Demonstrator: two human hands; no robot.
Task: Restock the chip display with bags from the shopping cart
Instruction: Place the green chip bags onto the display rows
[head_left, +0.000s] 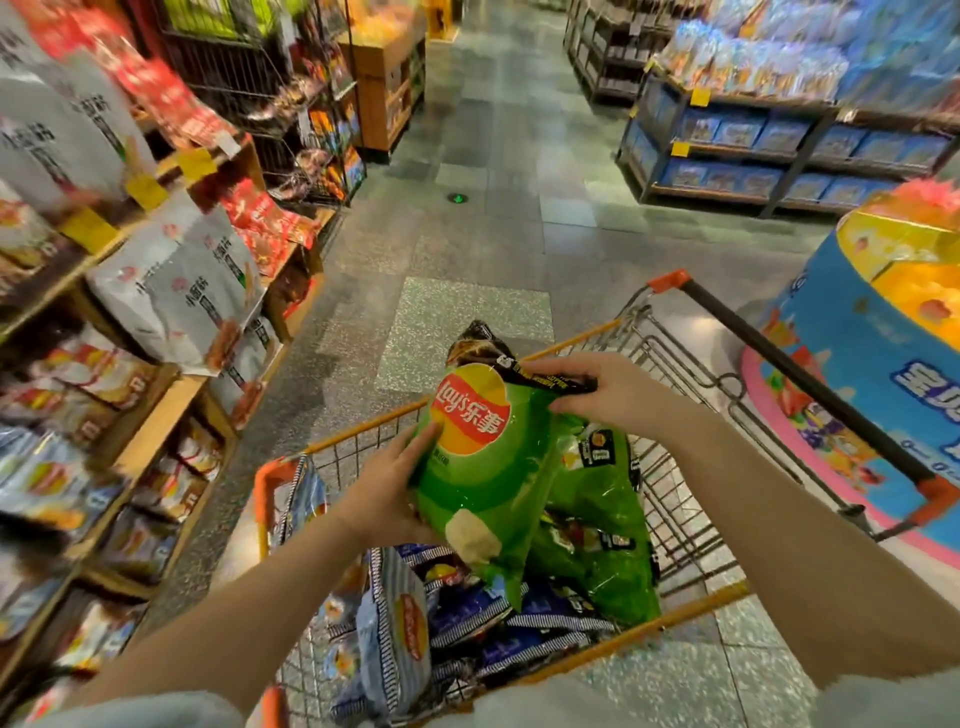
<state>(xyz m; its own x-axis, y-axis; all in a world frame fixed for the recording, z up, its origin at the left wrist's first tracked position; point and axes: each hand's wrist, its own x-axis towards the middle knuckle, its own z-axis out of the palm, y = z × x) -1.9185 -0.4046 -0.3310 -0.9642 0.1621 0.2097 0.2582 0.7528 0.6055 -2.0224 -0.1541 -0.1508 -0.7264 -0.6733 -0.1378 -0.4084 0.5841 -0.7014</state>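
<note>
Green Lay's bags lifted over the cart

At frame centre, the left hand (387, 483) gripped a green Lay's bag (483, 467); the right hand (613, 387) pinched a dark bag's edge (545, 379) above the shopping cart (691, 525).

both forearms extended forward, left hand (387, 488) cupped with thumb up, gripping; right hand (608, 387) pinching, fingers curled, wrist bent inward.
</note>
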